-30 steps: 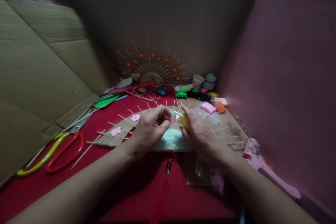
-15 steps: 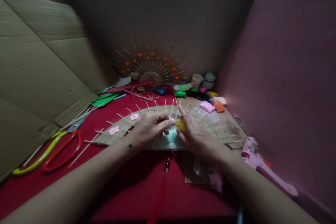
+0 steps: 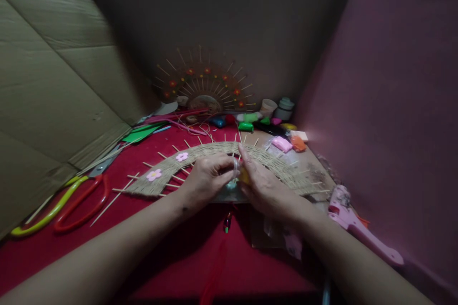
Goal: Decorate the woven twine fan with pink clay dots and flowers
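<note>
Over the middle of a woven fan-shaped piece (image 3: pixel 150 186), my left hand (image 3: pixel 211 176) pinches the clear plastic wrap (image 3: pixel 236 167) of a small yellow packet (image 3: pixel 244 175). My right hand (image 3: pixel 266 183) is closed around the packet's yellow part, its thumb side facing my left hand. Thin sticks poke out of the fan's curved edges. Two pink clay flowers, one lower (image 3: pixel 154 175) and one higher (image 3: pixel 182 157), lie on its left part. Beneath my hands a shiny pale surface shows in part.
Red-and-yellow scissors (image 3: pixel 80 200) lie left beside a cardboard panel (image 3: pixel 46 81). A pink glue gun (image 3: pixel 358 228) is at the right. Behind are pink (image 3: pixel 282 144) and orange (image 3: pixel 298 143) clay packets, a jar (image 3: pixel 285 108) and a flower-decorated fan (image 3: pixel 207 74).
My left fingers have shifted slightly on the clear wrap, and my right hand has moved a little left, covering more of the yellow packet. The view has shifted slightly.
</note>
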Action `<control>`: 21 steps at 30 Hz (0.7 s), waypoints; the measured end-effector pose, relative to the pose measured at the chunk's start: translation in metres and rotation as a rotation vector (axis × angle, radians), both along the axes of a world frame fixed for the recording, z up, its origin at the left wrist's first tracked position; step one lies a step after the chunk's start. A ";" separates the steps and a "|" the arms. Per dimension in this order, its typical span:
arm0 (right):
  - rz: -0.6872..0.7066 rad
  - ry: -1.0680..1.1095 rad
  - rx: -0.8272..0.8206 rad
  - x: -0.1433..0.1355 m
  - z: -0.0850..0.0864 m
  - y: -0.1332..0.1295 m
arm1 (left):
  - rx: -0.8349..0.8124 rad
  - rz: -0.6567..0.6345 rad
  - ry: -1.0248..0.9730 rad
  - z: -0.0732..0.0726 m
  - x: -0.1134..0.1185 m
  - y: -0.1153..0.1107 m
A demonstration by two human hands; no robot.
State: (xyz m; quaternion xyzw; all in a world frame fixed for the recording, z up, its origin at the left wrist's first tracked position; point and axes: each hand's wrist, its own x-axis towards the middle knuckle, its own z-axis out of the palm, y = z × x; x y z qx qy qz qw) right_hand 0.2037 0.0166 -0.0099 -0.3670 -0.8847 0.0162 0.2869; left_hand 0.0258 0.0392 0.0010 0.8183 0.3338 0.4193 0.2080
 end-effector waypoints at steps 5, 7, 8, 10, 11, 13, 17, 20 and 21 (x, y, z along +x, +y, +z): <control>0.002 0.030 0.043 -0.002 -0.003 0.002 | 0.161 0.016 0.079 -0.003 0.000 -0.002; -0.019 0.061 0.066 -0.002 -0.004 0.002 | 0.169 0.024 0.088 -0.003 -0.001 -0.001; -0.027 0.074 0.080 -0.003 -0.004 0.002 | 0.169 0.015 0.092 -0.002 -0.001 -0.001; -0.024 0.084 0.112 -0.003 -0.004 0.002 | 0.163 -0.011 0.098 -0.002 -0.001 -0.001; -0.019 0.078 0.126 -0.003 -0.004 0.002 | 0.155 -0.020 0.099 -0.002 -0.002 -0.001; -0.009 0.052 0.158 -0.004 -0.005 0.002 | 0.131 -0.025 0.089 -0.002 -0.001 -0.003; 0.020 0.009 0.218 -0.004 -0.004 0.003 | 0.062 -0.034 0.023 0.001 0.001 -0.005; 0.035 -0.003 0.176 -0.005 -0.001 0.004 | -0.119 -0.051 -0.082 0.005 0.001 -0.004; 0.032 -0.003 0.166 -0.004 0.000 0.004 | -0.234 -0.072 -0.130 0.007 0.000 -0.004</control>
